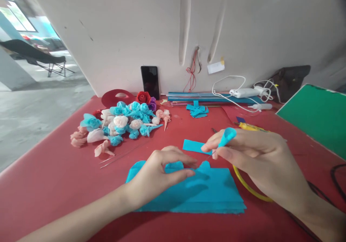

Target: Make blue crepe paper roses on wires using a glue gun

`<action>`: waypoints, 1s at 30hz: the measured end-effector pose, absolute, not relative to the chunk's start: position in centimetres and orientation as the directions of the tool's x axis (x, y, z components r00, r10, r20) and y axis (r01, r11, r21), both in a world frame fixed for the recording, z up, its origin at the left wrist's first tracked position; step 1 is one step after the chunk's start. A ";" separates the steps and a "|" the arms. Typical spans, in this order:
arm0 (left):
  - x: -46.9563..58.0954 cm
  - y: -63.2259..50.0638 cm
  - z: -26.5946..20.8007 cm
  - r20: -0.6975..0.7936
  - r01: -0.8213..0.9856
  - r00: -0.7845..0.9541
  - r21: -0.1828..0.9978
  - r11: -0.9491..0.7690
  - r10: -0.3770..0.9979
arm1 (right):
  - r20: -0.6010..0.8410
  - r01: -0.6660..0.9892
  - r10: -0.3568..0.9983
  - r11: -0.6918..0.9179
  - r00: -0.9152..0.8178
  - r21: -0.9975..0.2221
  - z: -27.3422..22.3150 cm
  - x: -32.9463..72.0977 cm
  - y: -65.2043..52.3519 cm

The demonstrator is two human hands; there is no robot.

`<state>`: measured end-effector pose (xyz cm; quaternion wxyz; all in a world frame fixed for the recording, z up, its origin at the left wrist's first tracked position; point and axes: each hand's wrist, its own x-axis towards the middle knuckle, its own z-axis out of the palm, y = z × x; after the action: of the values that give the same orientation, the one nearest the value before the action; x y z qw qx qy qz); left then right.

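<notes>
My right hand [259, 152] pinches a small blue crepe-paper roll [226, 137], flared like a cone at its top. A thin dark strand, perhaps a wire, slants down from it. To its left, my left hand [159, 170] hovers with thumb and fingers apart and nothing visible between them. Both are over or beside a stack of blue crepe-paper sheets [189, 197]. Rounded blue petal-shaped pieces [174, 165] lie along the stack's far edge, partly behind my left hand. Just beyond, a blue paper strip [193, 146] rests on the red table.
Blue, white and pink paper flowers [119, 121] are heaped at left, near thin wires [119, 155]. A black phone [150, 81] leans on the wall. Farther back are blue scraps [197, 109] and a white power bank [243, 92] with cables. A green board [316, 116] stands right.
</notes>
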<state>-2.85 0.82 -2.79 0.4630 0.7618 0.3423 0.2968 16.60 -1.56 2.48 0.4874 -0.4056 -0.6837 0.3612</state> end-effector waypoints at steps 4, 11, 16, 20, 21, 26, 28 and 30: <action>-3.6 1.7 -1.3 0.172 0.310 0.558 0.864 -0.396 0.812 | 0.383 0.148 0.904 0.412 -0.191 -0.899 2.3 16.8 -1.6; -5.7 4.9 -2.3 0.116 0.463 0.683 0.695 -0.550 0.721 | 0.372 0.295 0.915 0.402 -0.155 -0.867 2.1 17.3 -1.4; -6.5 6.4 -4.2 0.102 0.493 0.742 0.588 -0.642 0.663 | 0.085 0.391 0.948 0.206 -0.306 -0.897 2.3 17.6 -0.5; -7.2 6.9 -3.8 0.074 0.509 0.759 0.552 -0.661 0.646 | -0.181 0.522 0.854 0.119 -0.488 -0.845 2.0 18.3 0.3; -7.3 6.9 -3.6 0.069 0.510 0.763 0.547 -0.664 0.642 | -0.243 0.558 0.819 0.110 -0.520 -0.823 1.8 18.5 0.5; -6.8 6.1 -3.6 0.087 0.488 0.776 0.546 -0.681 0.625 | -0.414 0.682 0.728 0.102 -0.547 -0.724 0.9 19.7 1.3; -5.8 5.2 -4.0 0.113 0.472 0.775 0.550 -0.689 0.622 | -0.429 0.719 0.745 0.096 -0.510 -0.688 0.7 20.1 1.6; -4.6 4.3 -4.2 0.138 0.476 0.761 0.545 -0.690 0.634 | -0.441 0.743 0.752 0.095 -0.490 -0.663 0.6 20.3 1.7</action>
<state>-4.55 4.28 -4.23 0.2470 0.9053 0.3063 0.1597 20.27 1.72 0.61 0.0054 -0.5051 -0.7401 0.4440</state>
